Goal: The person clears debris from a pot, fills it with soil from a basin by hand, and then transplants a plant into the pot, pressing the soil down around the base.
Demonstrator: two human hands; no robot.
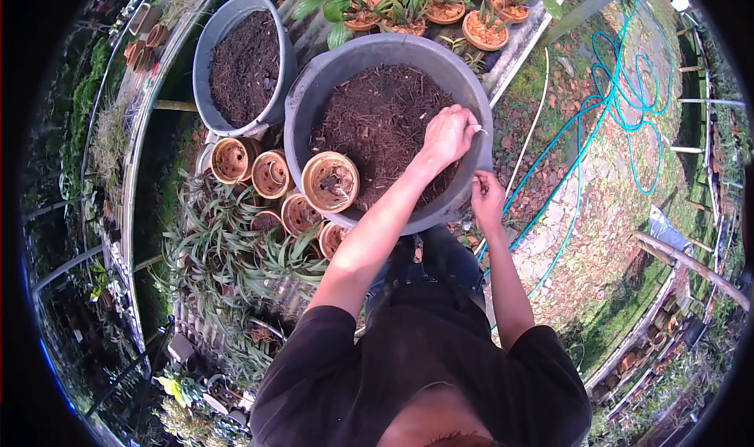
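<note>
My left hand (448, 139) reaches over the large grey tub (308, 82), near its right inner wall. Its fingers are pinched on a small white piece (478, 130), too small to identify. Dark soil with fibrous bits (377, 109) lies in the tub. Just outside the tub's lower right rim is my right hand (488, 197), its fingers curled together; whether they hold anything is too small to tell. A clay pot (331, 182) with some debris inside stands at the tub's left edge, beside my left forearm.
A second grey tub (202, 74) of soil stands at the upper left. Several clay pots (271, 174) and spiky plants (228, 235) are on the left. Potted plants (484, 31) line the top. A teal hose (561, 184) coils over the ground at right.
</note>
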